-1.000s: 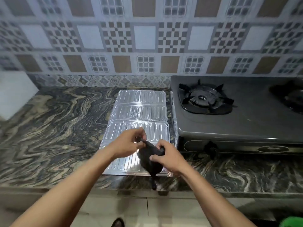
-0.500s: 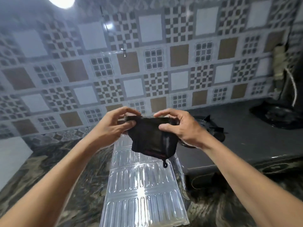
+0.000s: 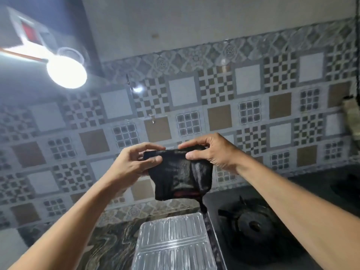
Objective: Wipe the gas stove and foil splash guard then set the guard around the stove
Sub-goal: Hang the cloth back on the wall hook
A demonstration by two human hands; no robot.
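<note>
A black cloth (image 3: 180, 175) hangs in the air in front of the tiled wall, stretched between both hands. My left hand (image 3: 134, 164) pinches its left top corner and my right hand (image 3: 211, 152) pinches its right top edge. Below them the folded foil splash guard (image 3: 173, 244) lies flat on the marbled counter (image 3: 105, 248). The black gas stove (image 3: 259, 230) stands directly right of the guard, its left burner grate in view.
A bright lamp (image 3: 67, 72) shines at the upper left on the wall. The patterned tiled wall (image 3: 249, 112) rises behind the counter. A dark object (image 3: 352, 114) stands at the far right edge.
Both hands have lifted the cloth from just above the guard up to wall height and spread it out. The view has tilted upward, showing the lamp and upper wall.
</note>
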